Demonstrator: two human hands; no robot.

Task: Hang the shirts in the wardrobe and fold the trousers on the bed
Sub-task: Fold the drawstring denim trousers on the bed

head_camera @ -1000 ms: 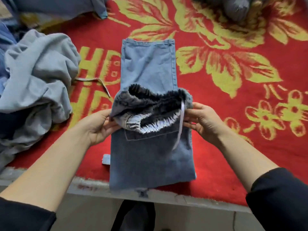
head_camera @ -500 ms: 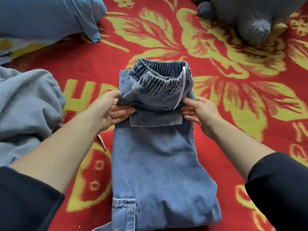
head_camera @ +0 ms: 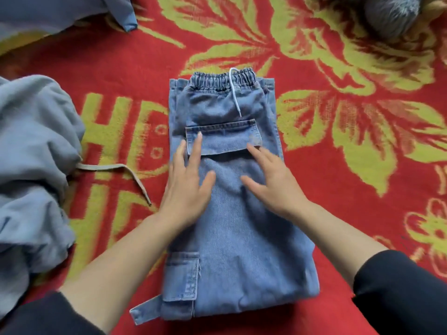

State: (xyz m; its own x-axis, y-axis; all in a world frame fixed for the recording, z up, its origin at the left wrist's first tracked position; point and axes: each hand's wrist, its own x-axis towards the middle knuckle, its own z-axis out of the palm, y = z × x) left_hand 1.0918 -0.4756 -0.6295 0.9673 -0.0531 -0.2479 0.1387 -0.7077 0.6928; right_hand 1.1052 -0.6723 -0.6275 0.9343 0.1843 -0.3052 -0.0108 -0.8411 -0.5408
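Note:
Blue denim trousers (head_camera: 232, 250) lie folded flat on the red and yellow bed cover (head_camera: 338, 189), elastic waistband and white drawstring at the far end. A pocket flap crosses the middle and a cargo pocket sits at the near left. My left hand (head_camera: 188, 184) lies flat on the denim's left side, fingers straight, fingertips on the pocket flap. My right hand (head_camera: 273, 182) lies flat on the right side, fingers spread, just below the flap. Neither hand holds anything.
A heap of light grey-blue garments (head_camera: 31, 177) with a loose cord (head_camera: 116, 170) lies at the left. Another blue garment (head_camera: 60, 13) is at the far left corner. A grey plush object (head_camera: 391, 15) sits at the far right.
Both hands let go of the waistband end after folding it away over the legs. The waistband now lies flat at the far end, and both palms press the denim.

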